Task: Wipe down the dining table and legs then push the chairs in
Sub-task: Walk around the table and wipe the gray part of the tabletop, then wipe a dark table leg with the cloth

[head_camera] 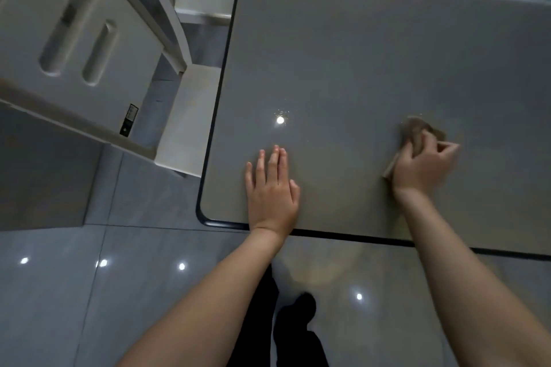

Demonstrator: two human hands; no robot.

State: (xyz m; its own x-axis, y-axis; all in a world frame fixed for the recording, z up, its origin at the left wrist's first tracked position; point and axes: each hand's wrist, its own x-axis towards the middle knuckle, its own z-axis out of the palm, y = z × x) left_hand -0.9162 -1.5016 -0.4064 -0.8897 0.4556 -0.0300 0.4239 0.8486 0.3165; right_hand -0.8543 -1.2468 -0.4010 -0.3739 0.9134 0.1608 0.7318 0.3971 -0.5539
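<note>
I stand at the near left corner of the grey table, wiping its top. I judge the task is early: the legs and chairs are not yet dealt with. What may be a chair seat stands just beside the left edge. My left hand lies flat on the top, fingers straight. My right hand grips a brownish cloth against the surface. A small black label at far left is unreadable.

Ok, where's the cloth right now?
Head view, right side: the cloth is on the table, gripped by the right hand, apart from the left hand resting flat near the table's corner.
</note>
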